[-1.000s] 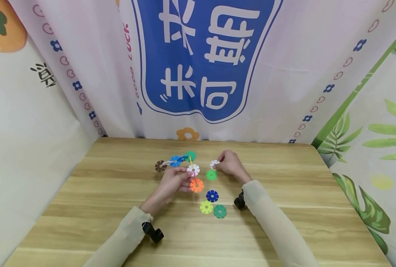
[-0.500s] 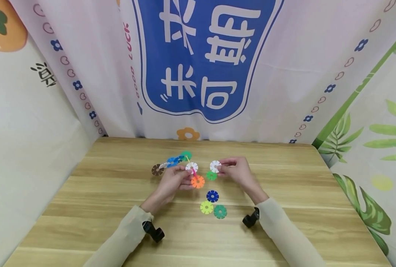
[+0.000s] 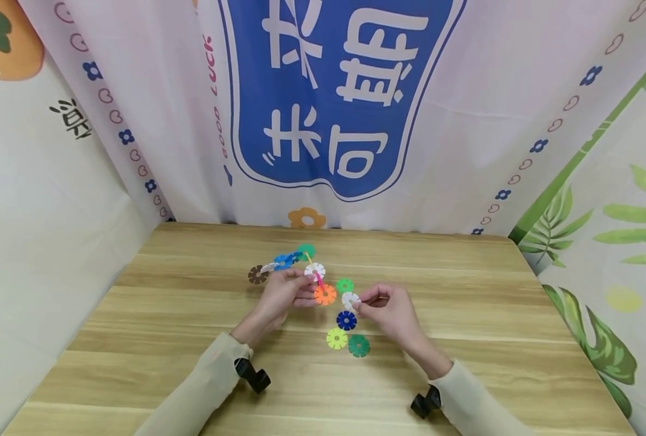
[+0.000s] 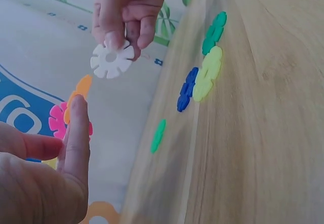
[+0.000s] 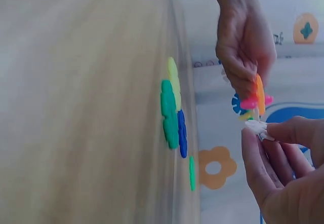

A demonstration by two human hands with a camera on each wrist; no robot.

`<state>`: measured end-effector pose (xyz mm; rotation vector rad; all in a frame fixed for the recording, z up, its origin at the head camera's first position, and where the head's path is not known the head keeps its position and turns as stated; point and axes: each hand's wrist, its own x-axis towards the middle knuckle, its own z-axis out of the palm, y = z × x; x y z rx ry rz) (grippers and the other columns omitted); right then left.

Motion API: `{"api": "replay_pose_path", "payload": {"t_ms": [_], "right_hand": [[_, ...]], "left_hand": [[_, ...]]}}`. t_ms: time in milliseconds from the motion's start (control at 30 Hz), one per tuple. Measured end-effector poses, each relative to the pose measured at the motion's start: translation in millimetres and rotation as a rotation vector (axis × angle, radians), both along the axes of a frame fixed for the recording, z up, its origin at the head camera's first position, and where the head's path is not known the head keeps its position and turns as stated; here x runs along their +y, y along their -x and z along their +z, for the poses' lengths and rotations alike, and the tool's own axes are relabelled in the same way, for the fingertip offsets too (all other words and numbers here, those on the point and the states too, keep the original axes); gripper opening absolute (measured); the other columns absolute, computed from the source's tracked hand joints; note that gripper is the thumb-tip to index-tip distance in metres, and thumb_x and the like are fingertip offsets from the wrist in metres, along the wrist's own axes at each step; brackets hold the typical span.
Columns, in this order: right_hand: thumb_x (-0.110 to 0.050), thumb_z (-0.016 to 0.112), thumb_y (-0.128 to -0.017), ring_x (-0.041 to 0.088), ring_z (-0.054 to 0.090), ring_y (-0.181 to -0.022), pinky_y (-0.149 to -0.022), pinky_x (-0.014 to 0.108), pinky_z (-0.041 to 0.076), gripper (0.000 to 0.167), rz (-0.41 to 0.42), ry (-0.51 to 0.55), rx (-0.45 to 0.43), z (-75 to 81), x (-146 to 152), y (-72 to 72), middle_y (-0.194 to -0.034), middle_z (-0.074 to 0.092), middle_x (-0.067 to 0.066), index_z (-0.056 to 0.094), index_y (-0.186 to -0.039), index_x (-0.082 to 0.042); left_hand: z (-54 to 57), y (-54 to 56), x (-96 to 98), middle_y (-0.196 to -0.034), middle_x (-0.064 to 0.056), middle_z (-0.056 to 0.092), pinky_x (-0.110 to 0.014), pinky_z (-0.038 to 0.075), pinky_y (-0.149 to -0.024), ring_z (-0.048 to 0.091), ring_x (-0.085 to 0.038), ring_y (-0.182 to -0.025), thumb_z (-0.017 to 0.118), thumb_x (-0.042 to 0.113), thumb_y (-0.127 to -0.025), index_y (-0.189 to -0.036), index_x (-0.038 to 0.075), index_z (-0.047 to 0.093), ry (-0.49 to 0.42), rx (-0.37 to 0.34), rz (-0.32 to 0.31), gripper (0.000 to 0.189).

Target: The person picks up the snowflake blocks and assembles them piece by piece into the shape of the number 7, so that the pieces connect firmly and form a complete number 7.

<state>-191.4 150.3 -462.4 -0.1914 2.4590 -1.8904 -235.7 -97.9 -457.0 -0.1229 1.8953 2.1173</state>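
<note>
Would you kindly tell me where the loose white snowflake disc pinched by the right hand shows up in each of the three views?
Head: white disc at centre, right of the orange disc.
Left wrist: upper left, pinched by the right hand.
Right wrist: right of centre, edge-on, at the fingertips.
Shared landmark: the dark blue disc lying on the table, also seen at and.

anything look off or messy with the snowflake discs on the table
Nothing stands out. Four loose discs lie flat on the table, undamaged. The left hand holds the joined chain; the right hand pinches a white disc near its orange end.
</note>
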Motion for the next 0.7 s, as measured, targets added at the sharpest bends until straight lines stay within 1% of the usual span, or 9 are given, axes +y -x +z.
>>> {"api": "replay_pose_path", "payload": {"t_ms": [67, 133, 267, 500, 700], "right_hand": [[-0.001, 0.083, -0.084, 0.019, 0.074, -0.072, -0.071, 0.04, 0.069, 0.01, -0.004, -0.03, 0.029, 0.4, -1.6, -4.6, -0.087, 0.077, 0.013, 0.075, -0.091, -0.001], [-0.001, 0.084, -0.084, 0.017, 0.073, -0.071, -0.068, 0.034, 0.068, 0.01, -0.004, -0.05, 0.055, 0.5, -3.5, -8.1, -0.085, 0.077, 0.012, 0.076, -0.089, -0.003], [-0.001, 0.085, -0.083, 0.013, 0.072, -0.071, -0.066, 0.023, 0.065, 0.01, 0.001, -0.077, 0.091, 0.1, -7.6, -12.9, -0.084, 0.077, 0.01, 0.076, -0.086, -0.004], [0.001, 0.083, -0.084, 0.011, 0.073, -0.073, -0.067, 0.021, 0.065, 0.008, 0.004, -0.065, 0.109, 1.8, -12.0, -16.9, -0.084, 0.077, 0.013, 0.075, -0.086, 0.0], [0.001, 0.084, -0.083, 0.01, 0.072, -0.072, -0.065, 0.021, 0.064, 0.01, -0.015, -0.091, 0.132, 1.7, -14.1, -17.4, -0.082, 0.077, 0.009, 0.076, -0.083, -0.005]], "left_hand": [[0.7, 0.0, 1.4, -0.09, -0.01, 0.07, -0.033, 0.069, -0.076, 0.072, -0.017, -0.074, 0.058, 0.003, -0.104, -0.115, -0.006, 0.061, -0.005, -0.001, 0.003, 0.015], [0.6, 0.4, 2.6, -0.09, -0.011, 0.07, -0.033, 0.069, -0.076, 0.072, -0.018, -0.073, 0.057, 0.003, -0.104, -0.115, -0.007, 0.06, -0.009, 0.011, 0.002, 0.015], [0.4, 0.6, 5.3, -0.089, -0.01, 0.07, -0.033, 0.069, -0.076, 0.073, -0.017, -0.073, 0.056, 0.003, -0.105, -0.114, -0.007, 0.059, -0.015, 0.019, 0.001, 0.015], [0.1, -1.5, 10.1, -0.092, -0.011, 0.069, -0.034, 0.069, -0.077, 0.072, -0.018, -0.075, 0.056, 0.003, -0.105, -0.115, -0.007, 0.06, -0.019, 0.023, 0.012, 0.015], [-1.0, -3.8, 15.0, -0.095, -0.012, 0.069, -0.034, 0.069, -0.079, 0.072, -0.019, -0.079, 0.056, 0.004, -0.105, -0.116, -0.007, 0.059, -0.028, 0.021, 0.022, 0.016]]}}
